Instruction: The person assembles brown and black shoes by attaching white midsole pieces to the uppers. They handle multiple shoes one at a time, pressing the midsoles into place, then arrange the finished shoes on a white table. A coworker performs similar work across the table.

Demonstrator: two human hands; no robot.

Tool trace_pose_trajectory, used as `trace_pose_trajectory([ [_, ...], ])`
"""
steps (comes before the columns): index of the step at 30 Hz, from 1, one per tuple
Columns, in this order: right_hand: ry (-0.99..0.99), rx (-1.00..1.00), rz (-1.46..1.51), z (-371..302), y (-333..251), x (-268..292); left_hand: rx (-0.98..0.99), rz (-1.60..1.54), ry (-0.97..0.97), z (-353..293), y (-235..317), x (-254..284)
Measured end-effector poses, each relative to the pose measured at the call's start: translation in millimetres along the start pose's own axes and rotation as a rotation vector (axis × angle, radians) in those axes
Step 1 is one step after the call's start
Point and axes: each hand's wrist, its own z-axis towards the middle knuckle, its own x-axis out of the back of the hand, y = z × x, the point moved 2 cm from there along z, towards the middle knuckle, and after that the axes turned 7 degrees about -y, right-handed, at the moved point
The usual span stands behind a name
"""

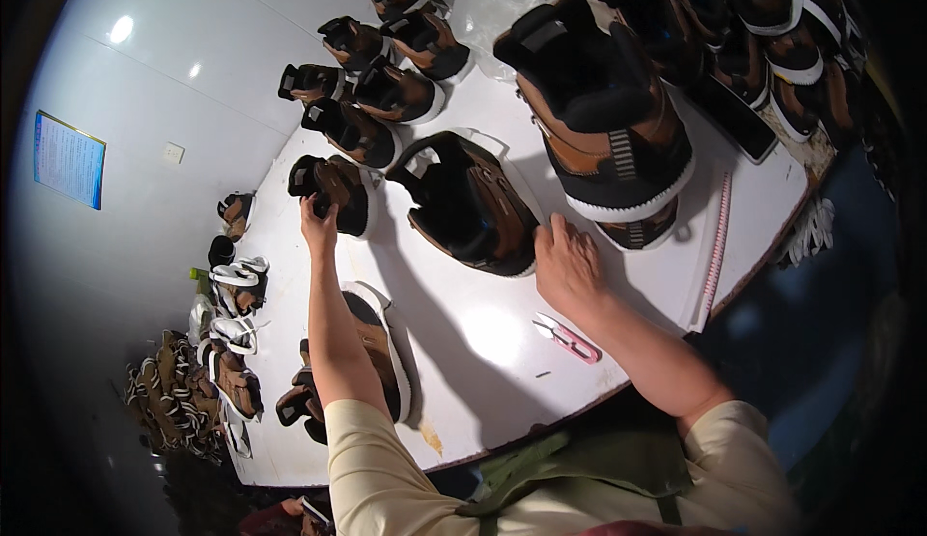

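On the white table, my left hand (pixel 320 224) pinches the collar of a brown and black shoe (pixel 340 188) with a white sole. A larger-looking brown and black shoe (pixel 473 203) lies in the middle, its dark opening facing left. My right hand (pixel 570 261) rests on the table close against that shoe's near right end. Its fingers are curled in, and whatever they may hold is hidden. Just below the right hand lie small pink-handled thread snips (pixel 570 336). By my left forearm another brown shoe (pixel 372 343) sits, partly covered by the arm.
Beyond the right hand a tall brown shoe (pixel 608 121) rests on another. More shoes (pixel 396 87) line the far left edge, others (pixel 744 5) pile at far right near a black phone (pixel 731 116). A ruler-like strip (pixel 716 246) lies along the right edge. Shoes (pixel 232 381) stand left.
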Motion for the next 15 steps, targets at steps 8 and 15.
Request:
trace_pose_trajectory([
  [8, 0.081, 0.025, -0.079, -2, -5, -4, 0.002, 0.010, -0.049, 20, -13, -6],
  [15, 0.052, 0.024, -0.077, -1, -4, 0, -0.028, 0.073, -0.060, 30, 11, -11],
])
